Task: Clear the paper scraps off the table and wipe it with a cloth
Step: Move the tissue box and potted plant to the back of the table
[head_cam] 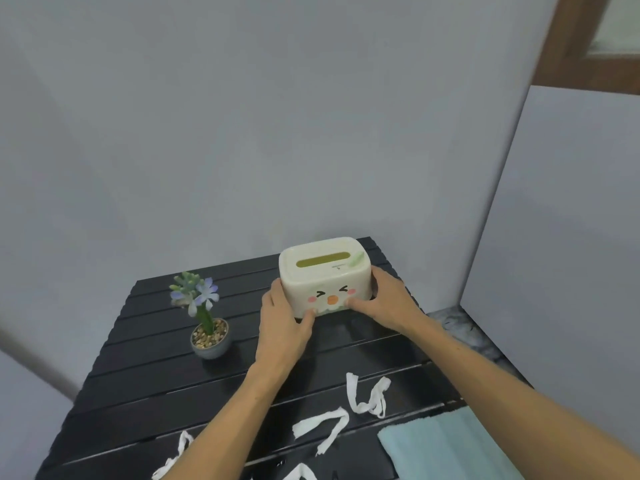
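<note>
A cream tissue box (325, 271) with a cartoon face stands at the far right of the black slatted table (145, 386). My left hand (282, 327) grips its left side and my right hand (384, 301) grips its right side, thumbs on the front face. Several white paper scraps lie on the near part of the table: one curled strip (369, 396), another (323, 429), one at the near left (180, 448) partly hidden by my left forearm, and one at the bottom edge (301, 472). A light blue cloth (446, 448) lies folded at the near right corner.
A small grey pot with a cactus and pale blue flowers (206, 323) stands at the left middle of the table. Grey walls close in behind and to the right. A marbled ledge (464, 327) shows beyond the table's right edge.
</note>
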